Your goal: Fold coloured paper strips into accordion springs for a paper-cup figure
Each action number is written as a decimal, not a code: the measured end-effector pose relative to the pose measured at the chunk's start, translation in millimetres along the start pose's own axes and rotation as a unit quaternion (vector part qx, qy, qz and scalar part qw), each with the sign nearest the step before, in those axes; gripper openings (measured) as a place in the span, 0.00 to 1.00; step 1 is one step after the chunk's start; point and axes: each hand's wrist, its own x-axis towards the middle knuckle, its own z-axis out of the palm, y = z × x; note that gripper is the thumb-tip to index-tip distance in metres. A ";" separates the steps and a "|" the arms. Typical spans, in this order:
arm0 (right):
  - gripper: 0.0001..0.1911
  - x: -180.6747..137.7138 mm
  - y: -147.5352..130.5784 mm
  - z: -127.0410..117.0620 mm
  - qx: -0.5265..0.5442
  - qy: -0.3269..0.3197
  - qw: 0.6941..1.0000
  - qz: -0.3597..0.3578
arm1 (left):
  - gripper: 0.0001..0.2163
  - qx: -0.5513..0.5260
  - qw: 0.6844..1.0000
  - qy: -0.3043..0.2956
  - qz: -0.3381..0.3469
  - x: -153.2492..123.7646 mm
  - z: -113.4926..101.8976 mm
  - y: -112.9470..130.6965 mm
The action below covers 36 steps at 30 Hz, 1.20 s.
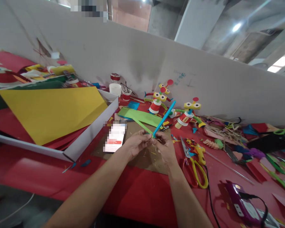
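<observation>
My left hand (136, 144) and my right hand (165, 147) meet over a brown cardboard sheet (146, 156) on the red table. Both pinch the crossing point of two thin paper strips. A green strip (140, 124) runs up to the left from my left fingers. A blue strip (164, 117) runs up to the right from my right fingers. The strips cross in a V where my fingertips touch. Both hands are closed on the strips.
A white box (90, 136) with yellow and red paper sheets lies at the left. Two paper-cup robot figures (158, 101) (188, 114) stand by the white wall. Yellow-handled scissors (196, 164) lie to the right, a purple glue gun (241, 202) nearer me. Paper scraps crowd the right side.
</observation>
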 end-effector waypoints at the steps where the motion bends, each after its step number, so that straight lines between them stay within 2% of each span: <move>1: 0.10 -0.7 -0.8 0.4 -0.008 0.003 1.000 -0.019 | 0.09 0.000 1.000 -0.014 0.002 0.4 -0.6 -0.3; 6: 0.10 -3.3 -6.0 0.1 -0.027 0.003 0.998 -0.054 | 0.12 -0.017 0.998 -0.060 0.010 0.5 -3.8 0.8; 12: 0.07 -2.3 -4.3 0.2 -0.047 -0.004 0.997 -0.067 | 0.12 0.015 0.997 -0.072 0.011 1.5 -4.6 1.4; 18: 0.10 -0.5 1.3 6.0 0.032 0.029 0.999 0.003 | 0.12 0.087 0.992 0.005 0.088 0.5 1.4 -2.7; 24: 0.09 -0.3 -1.2 6.2 0.024 0.102 0.993 0.056 | 0.11 0.214 0.961 0.110 0.135 -2.2 3.4 -8.6; 32: 0.06 2.1 2.4 7.2 0.101 0.111 0.985 0.086 | 0.11 0.192 0.972 0.106 0.088 -3.4 6.3 -2.6; 36: 0.05 2.1 3.1 8.2 0.154 0.091 0.979 0.094 | 0.10 0.185 0.974 0.100 0.086 -3.2 6.8 -2.5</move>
